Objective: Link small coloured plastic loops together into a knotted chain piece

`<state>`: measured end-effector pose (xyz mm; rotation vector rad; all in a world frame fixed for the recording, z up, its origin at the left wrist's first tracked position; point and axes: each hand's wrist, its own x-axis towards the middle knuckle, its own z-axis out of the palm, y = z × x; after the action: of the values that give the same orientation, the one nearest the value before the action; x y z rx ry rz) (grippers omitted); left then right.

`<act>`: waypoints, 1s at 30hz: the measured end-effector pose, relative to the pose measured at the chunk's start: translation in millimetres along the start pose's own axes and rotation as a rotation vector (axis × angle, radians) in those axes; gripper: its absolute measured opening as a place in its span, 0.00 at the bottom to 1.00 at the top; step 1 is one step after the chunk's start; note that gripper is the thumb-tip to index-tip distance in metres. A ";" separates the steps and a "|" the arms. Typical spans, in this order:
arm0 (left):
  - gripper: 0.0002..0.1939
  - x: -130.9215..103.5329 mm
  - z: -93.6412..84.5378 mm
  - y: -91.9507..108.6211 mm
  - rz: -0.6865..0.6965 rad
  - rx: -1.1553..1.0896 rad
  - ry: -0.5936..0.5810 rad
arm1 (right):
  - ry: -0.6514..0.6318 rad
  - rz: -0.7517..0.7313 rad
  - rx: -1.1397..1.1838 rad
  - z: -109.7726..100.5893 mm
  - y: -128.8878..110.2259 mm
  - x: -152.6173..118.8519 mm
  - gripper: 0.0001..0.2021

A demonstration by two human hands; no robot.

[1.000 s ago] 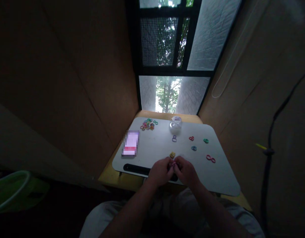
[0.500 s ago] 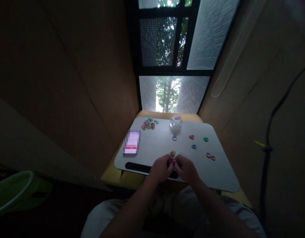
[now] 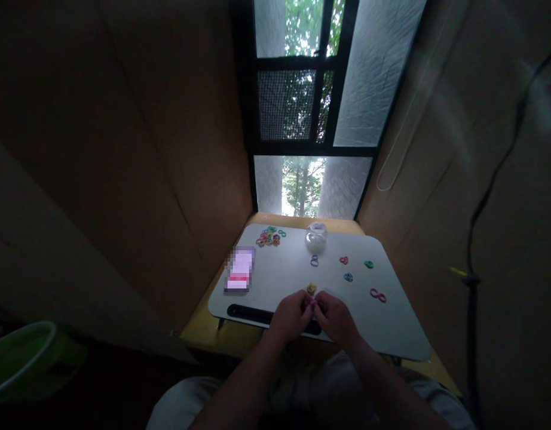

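Observation:
My left hand (image 3: 290, 316) and my right hand (image 3: 337, 316) meet at the near edge of the white lap table (image 3: 275, 275). Their fingertips pinch a small pink hair tie (image 3: 314, 302) between them, mostly covered by the fingers. Just beyond the fingertips lies a yellow hair tie bundle (image 3: 311, 288). Farther off is a purple hair tie (image 3: 314, 261) twisted into a figure eight. To the right lie a red hair tie (image 3: 343, 260), a blue one (image 3: 348, 278), a green one (image 3: 369, 264) and a dark pink figure-eight one (image 3: 378, 295).
A pile of coloured hair ties (image 3: 269, 237) sits at the table's far left. Below it lies a phone (image 3: 240, 270) with a blurred screen. A clear plastic container (image 3: 316, 239) stands at the back. A black slot (image 3: 251, 313) runs along the near edge. A green basket (image 3: 37, 358) stands lower left.
The camera view has tilted up a little, so the table and hands sit lower in the picture. Both hands stay together, pinching the pink hair tie.

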<state>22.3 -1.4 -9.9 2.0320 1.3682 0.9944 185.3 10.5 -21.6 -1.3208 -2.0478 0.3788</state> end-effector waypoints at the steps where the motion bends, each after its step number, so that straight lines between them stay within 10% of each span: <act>1: 0.05 0.0 -0.1 0.0 0.000 -0.003 0.003 | 0.001 0.003 0.002 0.1 0.0 0.1 0.08; 30: 0.04 0.0 0.9 -2.7 -0.016 0.006 0.013 | 0.020 -0.004 -0.018 3.8 1.5 0.0 0.08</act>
<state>21.5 -0.4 -12.5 2.0194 1.3941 0.9998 183.9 11.6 -25.3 -1.3254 -2.0420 0.3450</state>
